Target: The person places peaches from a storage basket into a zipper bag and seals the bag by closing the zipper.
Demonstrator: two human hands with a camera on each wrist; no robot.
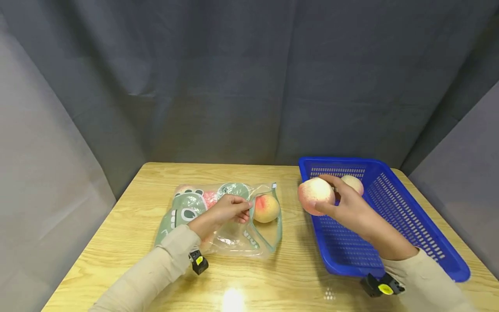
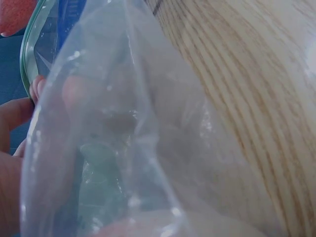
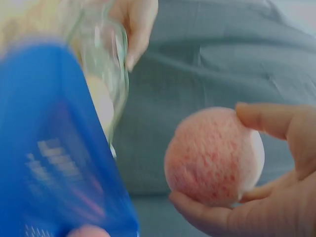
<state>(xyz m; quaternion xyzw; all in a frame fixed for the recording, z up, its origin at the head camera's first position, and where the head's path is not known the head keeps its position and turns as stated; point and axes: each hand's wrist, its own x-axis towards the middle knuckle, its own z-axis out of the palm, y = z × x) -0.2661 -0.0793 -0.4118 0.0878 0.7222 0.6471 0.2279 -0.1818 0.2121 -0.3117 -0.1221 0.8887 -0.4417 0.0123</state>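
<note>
My left hand pinches the green-edged mouth of a clear plastic bag printed with a green cartoon animal. The bag lies on the table, its mouth held apart and facing right. Just inside that mouth sits a yellow-and-red peach; other reddish fruit shows through the plastic further left. My right hand grips a pink-and-cream peach between thumb and fingers, raised over the left rim of the blue basket. The right wrist view shows this peach close up, its speckled red side toward the camera.
A blue slatted plastic basket stands on the right of the wooden table. One more pale peach lies in it near the back. Behind the table hangs a dark grey curtain, with lighter cloth at both sides.
</note>
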